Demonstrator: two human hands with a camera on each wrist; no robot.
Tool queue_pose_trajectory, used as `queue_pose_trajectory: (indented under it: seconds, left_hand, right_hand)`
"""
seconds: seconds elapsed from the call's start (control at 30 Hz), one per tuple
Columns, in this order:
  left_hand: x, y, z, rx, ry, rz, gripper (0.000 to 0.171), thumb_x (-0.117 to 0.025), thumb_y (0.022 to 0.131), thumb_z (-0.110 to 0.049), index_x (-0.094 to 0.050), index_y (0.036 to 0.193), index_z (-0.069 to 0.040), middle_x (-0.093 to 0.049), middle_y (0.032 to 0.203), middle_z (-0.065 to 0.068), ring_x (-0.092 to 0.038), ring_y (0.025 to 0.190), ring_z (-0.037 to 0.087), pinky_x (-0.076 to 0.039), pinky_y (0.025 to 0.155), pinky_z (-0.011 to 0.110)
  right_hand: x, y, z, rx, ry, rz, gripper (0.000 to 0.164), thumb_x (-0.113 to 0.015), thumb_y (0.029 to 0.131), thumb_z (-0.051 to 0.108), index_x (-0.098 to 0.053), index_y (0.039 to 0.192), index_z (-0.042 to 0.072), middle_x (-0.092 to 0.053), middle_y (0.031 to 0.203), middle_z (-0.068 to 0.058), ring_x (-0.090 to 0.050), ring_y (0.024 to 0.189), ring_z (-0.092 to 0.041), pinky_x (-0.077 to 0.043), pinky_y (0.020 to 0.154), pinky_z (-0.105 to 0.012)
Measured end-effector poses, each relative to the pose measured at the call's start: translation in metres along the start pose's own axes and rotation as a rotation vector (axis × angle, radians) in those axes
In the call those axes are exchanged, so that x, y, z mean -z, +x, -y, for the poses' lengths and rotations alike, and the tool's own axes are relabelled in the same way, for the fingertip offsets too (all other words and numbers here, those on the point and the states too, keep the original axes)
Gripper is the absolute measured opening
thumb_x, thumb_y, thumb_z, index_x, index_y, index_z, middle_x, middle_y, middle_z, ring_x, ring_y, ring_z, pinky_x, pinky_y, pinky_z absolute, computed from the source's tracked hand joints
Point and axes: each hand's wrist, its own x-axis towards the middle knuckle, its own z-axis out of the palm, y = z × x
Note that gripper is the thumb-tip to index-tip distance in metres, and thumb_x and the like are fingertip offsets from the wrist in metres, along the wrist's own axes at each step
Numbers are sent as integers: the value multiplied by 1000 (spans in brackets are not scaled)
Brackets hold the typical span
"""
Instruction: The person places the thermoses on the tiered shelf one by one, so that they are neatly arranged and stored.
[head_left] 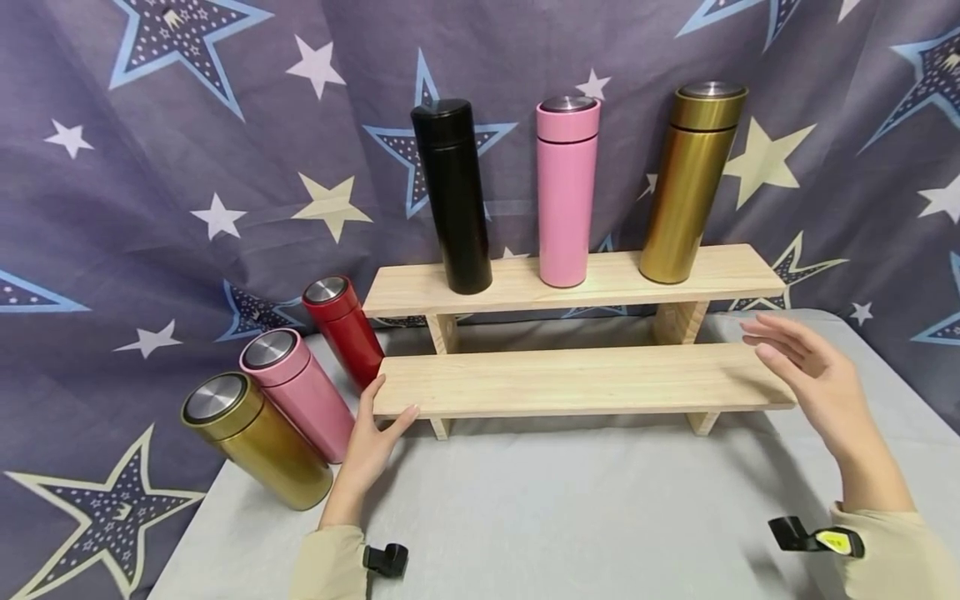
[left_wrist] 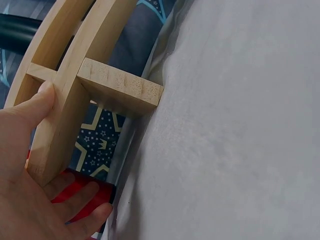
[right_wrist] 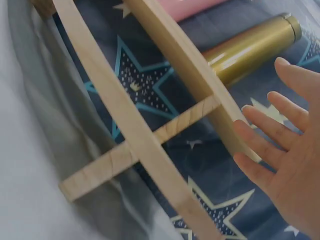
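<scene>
Shelf stands on table, stiff wood, likely top-heavy under bottles; best held at both ends. Left hand pinches left end; right hand, loosely spread, hovers near right end.

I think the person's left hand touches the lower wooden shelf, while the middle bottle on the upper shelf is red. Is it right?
Not quite: the middle bottle on the upper shelf is pink, not red, as the head view shows. The left hand does touch the lower wooden shelf.
</scene>
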Motion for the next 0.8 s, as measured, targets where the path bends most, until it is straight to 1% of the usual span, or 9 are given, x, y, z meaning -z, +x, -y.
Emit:
queue_pose_trajectory:
  seconds: [0.17, 0.47, 0.57, 0.67, 0.8]
  left_hand:
    - [-1, 1, 1, -5, 3, -3, 85, -72, 93, -31, -20, 157, -14, -17, 160, 20, -16, 147, 34, -20, 115, 57]
    - [-1, 1, 2, 3, 9, -9, 84, -72, 92, -32, -20, 157, -16, -18, 160, 19, -18, 146, 35, -21, 114, 57]
    - [-1, 2, 2, 8, 4, -5, 85, -72, 92, -31, -19, 157, -15, -17, 160, 19, -17, 146, 35, -20, 114, 57]
    - [-1, 2, 2, 11, 5, -6, 85, -72, 92, -31, -19, 157, -16, -17, 161, 19, -17, 146, 34, -21, 114, 57]
    - [-1, 0, 2, 7, 9, -7, 84, -72, 93, -32, -20, 157, -17, -18, 160, 19, -18, 146, 35, -22, 114, 57]
  right_hand:
    - [12, -5, -7, -29, 23, -35, 43, -56, 96, -9, -53, 138, -3, -68, 121, 2, -62, 112, -6, -42, 93, -12]
    - [30, -16, -25, -118, -75, -124, 44, -60, 97, -2, -55, 140, 6, -68, 119, 11, -59, 110, 2, -37, 92, -8]
    - [35, -19, -31, -147, -101, -146, 45, -60, 97, 1, -55, 141, 9, -67, 119, 14, -58, 111, 4, -36, 91, -6]
    - [38, -21, -36, -187, -159, -167, 45, -61, 97, 4, -55, 141, 12, -67, 118, 18, -57, 110, 7, -36, 90, -6]
    - [42, -25, -42, -226, -194, -176, 43, -62, 98, 7, -57, 139, 18, -66, 116, 21, -56, 107, 11, -36, 87, -5]
